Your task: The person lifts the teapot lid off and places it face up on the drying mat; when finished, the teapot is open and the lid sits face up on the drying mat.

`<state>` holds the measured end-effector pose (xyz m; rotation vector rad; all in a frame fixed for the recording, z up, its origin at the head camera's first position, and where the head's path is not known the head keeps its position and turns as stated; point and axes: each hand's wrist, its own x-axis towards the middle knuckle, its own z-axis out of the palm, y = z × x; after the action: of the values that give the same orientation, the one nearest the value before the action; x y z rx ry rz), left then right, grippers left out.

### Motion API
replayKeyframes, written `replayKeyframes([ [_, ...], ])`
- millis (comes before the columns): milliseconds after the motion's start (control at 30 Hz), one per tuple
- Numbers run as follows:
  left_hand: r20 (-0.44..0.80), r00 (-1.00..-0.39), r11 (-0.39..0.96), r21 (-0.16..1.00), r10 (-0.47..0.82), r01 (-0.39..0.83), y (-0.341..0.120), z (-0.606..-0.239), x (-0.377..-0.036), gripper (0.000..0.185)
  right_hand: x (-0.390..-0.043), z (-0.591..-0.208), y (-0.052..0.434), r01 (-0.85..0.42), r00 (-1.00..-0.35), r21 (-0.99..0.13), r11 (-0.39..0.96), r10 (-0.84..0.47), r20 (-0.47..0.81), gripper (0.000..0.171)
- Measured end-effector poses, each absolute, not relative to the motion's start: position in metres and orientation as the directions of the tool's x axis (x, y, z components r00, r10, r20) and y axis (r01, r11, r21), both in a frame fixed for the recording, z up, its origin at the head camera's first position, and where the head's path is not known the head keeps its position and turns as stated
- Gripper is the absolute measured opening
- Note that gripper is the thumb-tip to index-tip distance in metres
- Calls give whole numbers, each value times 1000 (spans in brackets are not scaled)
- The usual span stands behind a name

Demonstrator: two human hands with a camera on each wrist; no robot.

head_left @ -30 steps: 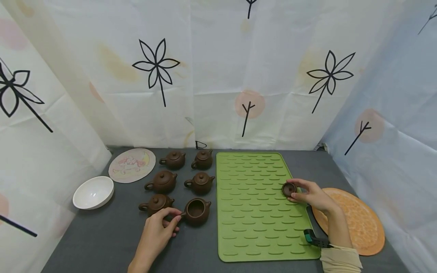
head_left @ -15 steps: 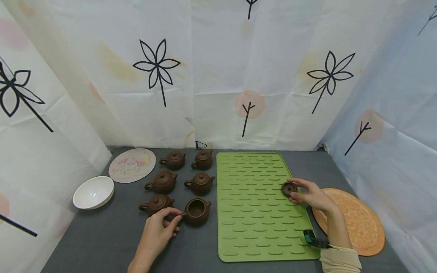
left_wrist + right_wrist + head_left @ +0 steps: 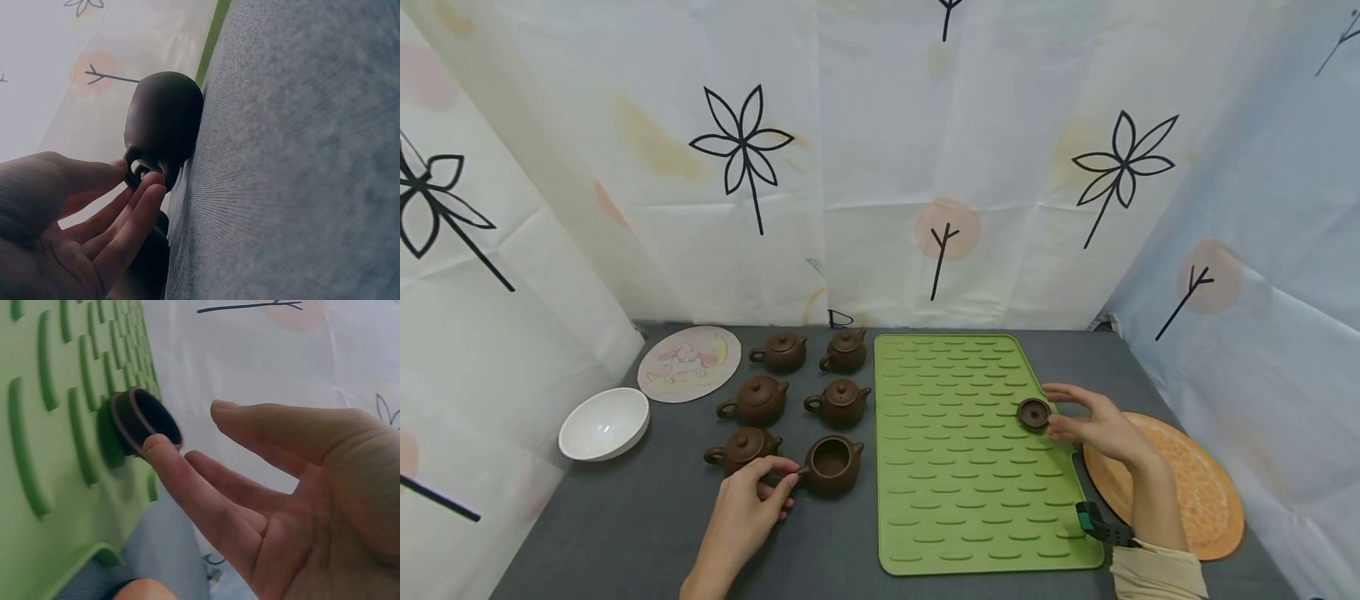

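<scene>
1. Left hand (image 3: 741,512) has its grip on the loop handle of the open teapot (image 3: 832,464): thumb and forefinger pinch the small ring, as the left wrist view shows (image 3: 145,172), while the other fingers lie straight beside it.
2. Right hand (image 3: 1093,425) has a released grip: its fingers are spread and nearly straight, one fingertip (image 3: 157,450) at or just beside the rim of the lid (image 3: 1033,412), nothing curled round it.
3. Lidless, that teapot stands upright on the grey bench (image 3: 625,525), near the left edge of the green mat (image 3: 970,517). It looks like unglazed brown clay, so I judge it stiff, fairly light for one hand, a little grippy, and brittle if knocked.
4. Its handle is a thin loop and probably the weakest part along with the spout; a hold round the round belly, with the handle only steadied, seems safer.
5. Upside down, hollow side up, the lid lies on the right part of the mat. It seems very light and chip-prone at its thin rim; pinching across the rim from above looks the surest hold, since the knob is underneath.
6. Ribs on the mat appear soft and should keep the lid from sliding.
7. Five lidded teapots (image 3: 760,398) stand in two rows on the far side of the open one and to its left.
8. Farther left sit a white bowl (image 3: 604,423) and a round patterned mat (image 3: 688,362); an orange plate (image 3: 1195,487) lies at the right.
</scene>
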<state>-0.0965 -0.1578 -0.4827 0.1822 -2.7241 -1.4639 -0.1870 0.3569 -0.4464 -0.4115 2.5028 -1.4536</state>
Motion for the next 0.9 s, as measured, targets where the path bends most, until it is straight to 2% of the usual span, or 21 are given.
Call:
replayKeyframes([
  [333, 14, -996, 558, 829, -88, -37, -162, -476, -97, 11, -181, -425, 346, -204, -930, -867, 455, -366, 27, 58],
  [533, 92, -996, 583, 810, -7, 71, -163, -464, -105, 11, -183, -417, 323, -268, -913, -872, 410, -397, 94, 52],
  [900, 216, -971, 630, 741, 104, 233, -162, -448, -131, 15, -207, -421, 259, -304, -869, -899, 315, -478, 126, 47],
])
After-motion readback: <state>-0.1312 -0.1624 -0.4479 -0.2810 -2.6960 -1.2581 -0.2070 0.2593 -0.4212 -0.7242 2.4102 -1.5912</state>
